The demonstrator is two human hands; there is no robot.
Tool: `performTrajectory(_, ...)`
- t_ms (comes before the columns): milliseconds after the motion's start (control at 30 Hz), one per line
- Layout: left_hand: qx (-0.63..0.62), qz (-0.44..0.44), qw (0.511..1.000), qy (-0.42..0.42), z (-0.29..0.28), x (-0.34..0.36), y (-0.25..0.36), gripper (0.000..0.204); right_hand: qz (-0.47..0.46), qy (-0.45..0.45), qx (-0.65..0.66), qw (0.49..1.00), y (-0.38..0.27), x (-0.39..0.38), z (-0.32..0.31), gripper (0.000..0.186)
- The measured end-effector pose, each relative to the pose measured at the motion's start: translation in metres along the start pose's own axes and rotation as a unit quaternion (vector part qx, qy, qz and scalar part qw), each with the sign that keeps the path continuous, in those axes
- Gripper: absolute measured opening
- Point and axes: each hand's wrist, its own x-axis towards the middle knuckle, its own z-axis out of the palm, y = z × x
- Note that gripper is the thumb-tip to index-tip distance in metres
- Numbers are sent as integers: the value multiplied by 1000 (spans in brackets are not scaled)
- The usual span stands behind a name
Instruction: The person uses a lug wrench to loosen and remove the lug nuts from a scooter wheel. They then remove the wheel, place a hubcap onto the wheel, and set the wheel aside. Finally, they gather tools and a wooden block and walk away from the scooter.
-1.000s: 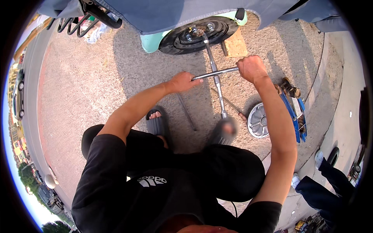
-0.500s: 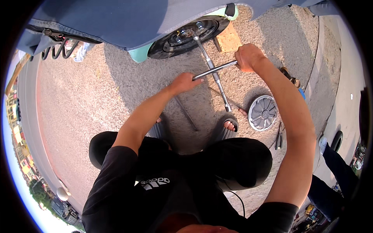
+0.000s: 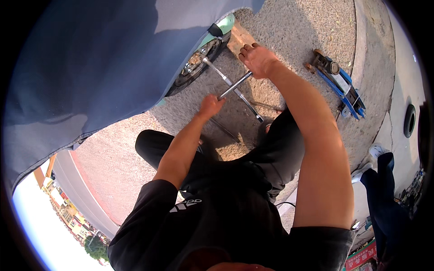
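Both hands at the cross wrench (image 3: 232, 87): left hand (image 3: 211, 105) clasped, right hand (image 3: 259, 62) slack-fingered against its end; even push-pull should keep it square!

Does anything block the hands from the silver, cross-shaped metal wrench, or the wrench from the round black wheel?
Nothing visible does. The left hand holds one end of the wrench, the right hand is at the opposite one, and its shaft reaches the wheel. The grey fabric cover hides only part of the wheel.
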Motion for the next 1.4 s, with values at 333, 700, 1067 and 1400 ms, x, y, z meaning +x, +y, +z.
performTrajectory(333,54,-82,994,-47,-13,-20,32,44,-55,104,-8,993,21,-7,35,53)
performTrajectory(700,66,27,997,-10,14,-6,-39,44,-5,-89,-19,996,-53,-38,27,18)
performTrajectory(1067,304,170,937,18,77,-97,-82,27,107,149,239,953,-163,-154,178,27)
performTrajectory(1400,114,278,954,-7,92,-63,88,32,753,284,525,276,-57,-348,316,67)
